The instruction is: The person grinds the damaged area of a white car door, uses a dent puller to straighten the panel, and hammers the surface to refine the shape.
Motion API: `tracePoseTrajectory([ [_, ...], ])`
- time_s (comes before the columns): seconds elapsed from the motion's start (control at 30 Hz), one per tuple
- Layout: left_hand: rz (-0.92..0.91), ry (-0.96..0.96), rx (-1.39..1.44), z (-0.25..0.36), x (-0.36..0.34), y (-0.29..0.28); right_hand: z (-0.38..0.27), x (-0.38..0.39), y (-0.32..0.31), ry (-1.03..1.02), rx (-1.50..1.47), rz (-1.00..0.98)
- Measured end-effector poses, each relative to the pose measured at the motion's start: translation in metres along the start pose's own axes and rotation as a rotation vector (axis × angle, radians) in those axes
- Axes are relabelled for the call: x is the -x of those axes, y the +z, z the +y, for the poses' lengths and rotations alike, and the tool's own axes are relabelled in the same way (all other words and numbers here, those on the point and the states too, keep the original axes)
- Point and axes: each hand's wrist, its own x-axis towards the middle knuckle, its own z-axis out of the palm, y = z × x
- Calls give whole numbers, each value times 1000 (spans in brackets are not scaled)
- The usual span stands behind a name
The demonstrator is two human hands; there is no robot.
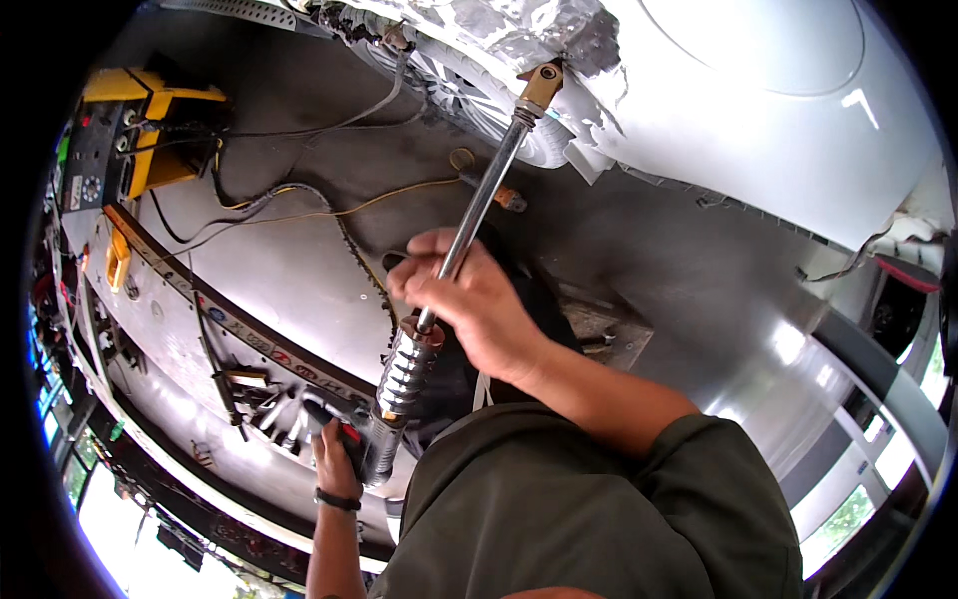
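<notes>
A steel slide-hammer rod (489, 190) runs from a brass fitting (541, 86) at a crumpled, dented white car panel (589, 45) down to a ribbed metal weight (404, 371) near my body. My right hand (464, 299) has its slightly blurred fingers curled round the rod just above that weight. Low at the left, my left hand (334, 454) is closed on a black-and-red object (344, 434) beside the tool's lower end, partly hidden by the fingers.
A white car body (758, 130) fills the upper right, with a wheel (479, 105) under it. At left are a yellow-and-black machine (145, 105) with cables, and a steel bench (289, 250) carrying tools (279, 414) and a long strip (200, 290).
</notes>
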Motion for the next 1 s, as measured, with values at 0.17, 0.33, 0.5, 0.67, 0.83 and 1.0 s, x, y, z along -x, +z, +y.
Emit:
tracePoseTrajectory([
  [0.17,-692,-581,106,-52,-75,55,-23,0,-22,28,-56,25],
  [0.33,-849,-853,-31,-106,-95,92,-10,10,-44,50,74,45],
  [0.5,-43,-168,91,-139,-40,118,-2,11,-62,192,25,65],
  [0.67,60,-313,381,-113,6,137,-8,2,-69,123,-17,-11],
  [0.83,44,-112,119,-88,20,152,-19,-2,-69,118,-23,-64],
  [1.0,69,-201,315,-81,23,148,-21,-1,-68,122,-60,-70],
])
